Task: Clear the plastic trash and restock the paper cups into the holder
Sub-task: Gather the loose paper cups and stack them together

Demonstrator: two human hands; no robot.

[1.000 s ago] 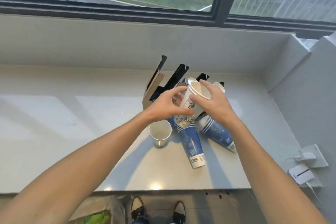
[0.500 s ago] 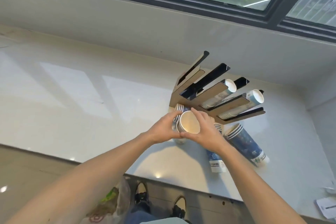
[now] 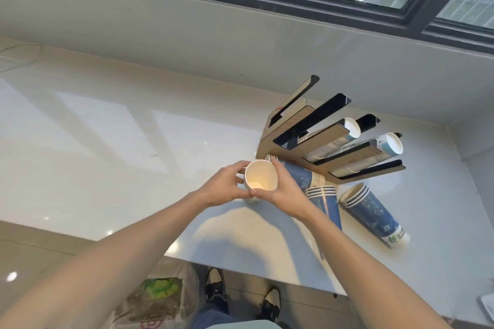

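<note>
Both hands hold one white paper cup (image 3: pixel 260 178) upright, its open mouth facing me, low over the counter. My left hand (image 3: pixel 223 186) grips its left side and my right hand (image 3: pixel 287 189) wraps its right side. Just behind stands the cardboard-and-black cup holder (image 3: pixel 315 141), tilted, with two of its slots filled with cup stacks (image 3: pixel 385 145). Three blue cup stacks lie on the counter: one (image 3: pixel 302 177) behind my right hand, one (image 3: pixel 327 201) partly hidden by my right wrist, one (image 3: pixel 374 212) further right.
The white counter (image 3: pixel 120 147) runs left under a window ledge (image 3: pixel 240 29). A plastic trash bag (image 3: pixel 157 299) with green contents sits on the floor by my shoes (image 3: pixel 216 286). Papers (image 3: pixel 487 307) lie at the far right edge.
The cup in my hands came down from in front of the holder to just above the counter. The single cup that stood on the counter is now hidden beneath it. My view swung left.
</note>
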